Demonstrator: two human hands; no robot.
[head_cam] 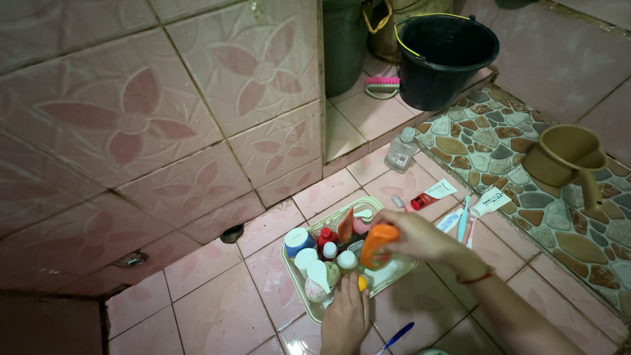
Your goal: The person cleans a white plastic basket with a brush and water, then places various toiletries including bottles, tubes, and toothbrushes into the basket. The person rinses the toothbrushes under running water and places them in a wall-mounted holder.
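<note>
Right hand (420,238), lower centre of frame: grip closed around an orange bottle (378,244), held tilted over a pale green tray (403,269) on the pink tiled floor (217,309). Left hand (345,320), bottom centre: fingers resting at tray's near edge beside a small yellow item (362,283), grip unclear. Crowded inside: white-capped bottles, blue-lidded jar (298,240). Right of tray: toothpaste tubes, toothbrush (463,227). Upper right: black bucket (444,59), tan scoop (568,158).

Glossy orange plastic bottle (378,244); pale plastic tray (294,276); glazed pink floor tiles (217,309).
</note>
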